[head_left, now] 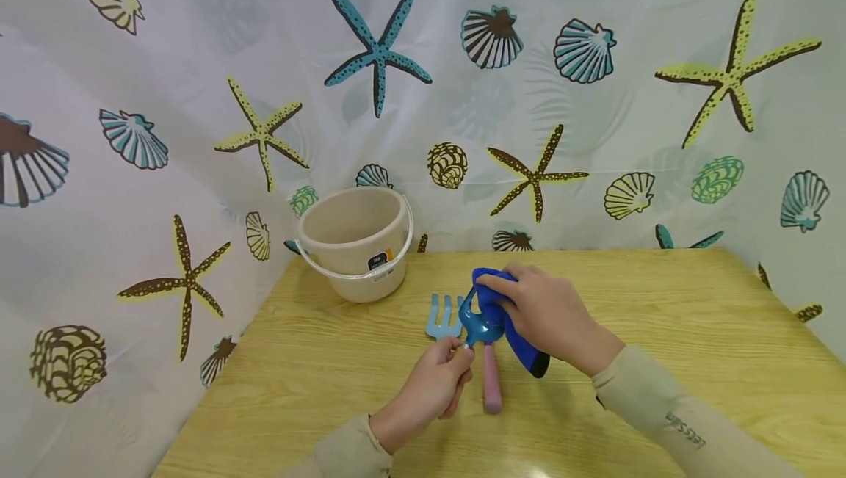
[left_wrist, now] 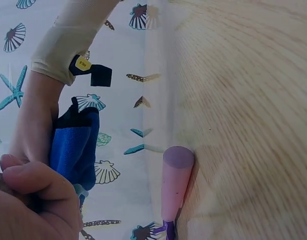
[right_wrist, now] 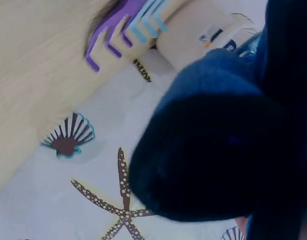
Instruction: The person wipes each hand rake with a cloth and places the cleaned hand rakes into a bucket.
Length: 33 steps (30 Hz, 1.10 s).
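My left hand (head_left: 428, 384) grips a blue garden trowel (head_left: 477, 330) by its handle, holding it blade-up above the table. A blue cloth (head_left: 525, 349) is in my right hand (head_left: 548, 313), bunched against the trowel's blade and covering part of it. In the right wrist view the cloth (right_wrist: 208, 135) fills much of the picture, dark and close. Below the trowel lies a purple hand rake (right_wrist: 113, 25) with a pink handle (left_wrist: 176, 187). Beside it, a light blue hand fork (head_left: 444, 330) lies with its prongs pointing away; its handle is hidden behind my left hand.
At the back left of the wooden table (head_left: 661, 331) stands a beige bucket (head_left: 360, 254) with its white handle hanging down in front. A white curtain (head_left: 423, 133) printed with shells and starfish encloses the table behind and at both sides.
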Each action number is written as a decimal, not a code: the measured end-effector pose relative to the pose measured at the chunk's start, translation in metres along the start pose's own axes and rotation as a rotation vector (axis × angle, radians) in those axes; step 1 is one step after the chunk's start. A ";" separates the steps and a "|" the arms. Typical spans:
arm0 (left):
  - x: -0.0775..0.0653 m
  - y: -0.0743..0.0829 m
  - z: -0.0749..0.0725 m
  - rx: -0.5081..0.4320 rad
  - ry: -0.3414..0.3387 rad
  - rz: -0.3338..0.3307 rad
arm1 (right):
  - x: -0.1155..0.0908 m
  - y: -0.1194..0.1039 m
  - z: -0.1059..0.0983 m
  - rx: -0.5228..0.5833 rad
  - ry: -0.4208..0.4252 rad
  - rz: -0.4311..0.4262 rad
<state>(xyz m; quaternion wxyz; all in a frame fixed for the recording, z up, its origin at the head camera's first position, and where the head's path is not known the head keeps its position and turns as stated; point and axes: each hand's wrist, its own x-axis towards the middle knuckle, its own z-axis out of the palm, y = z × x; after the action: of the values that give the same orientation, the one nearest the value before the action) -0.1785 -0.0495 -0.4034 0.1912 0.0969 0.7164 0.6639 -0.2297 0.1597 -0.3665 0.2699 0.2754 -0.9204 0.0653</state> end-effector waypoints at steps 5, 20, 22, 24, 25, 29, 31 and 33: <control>0.000 0.001 0.002 0.029 -0.021 -0.009 | 0.002 -0.007 -0.008 0.079 -0.011 -0.010; 0.003 0.001 0.006 0.059 -0.020 -0.044 | 0.009 -0.001 -0.007 -0.046 -0.070 0.036; 0.004 0.001 0.004 0.048 -0.013 -0.055 | 0.009 0.007 -0.012 -0.029 -0.042 0.064; 0.004 0.001 0.003 0.052 0.000 -0.067 | 0.008 0.016 -0.019 0.015 -0.008 0.101; 0.005 0.001 0.002 0.052 0.010 -0.070 | 0.007 0.021 -0.023 0.048 0.007 0.123; 0.007 0.003 -0.005 0.049 0.060 -0.049 | 0.006 0.029 -0.033 0.233 0.020 0.180; 0.009 0.004 -0.008 0.029 0.062 -0.039 | 0.007 0.028 -0.036 0.312 0.012 0.188; 0.012 0.004 -0.010 0.013 0.059 -0.037 | 0.008 0.025 -0.038 0.372 0.001 0.193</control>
<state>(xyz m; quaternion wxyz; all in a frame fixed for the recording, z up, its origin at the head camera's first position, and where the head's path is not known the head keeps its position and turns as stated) -0.1937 -0.0541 -0.4009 0.1819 0.0652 0.7276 0.6582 -0.2314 0.1875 -0.3298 0.2074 0.2310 -0.9143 0.2600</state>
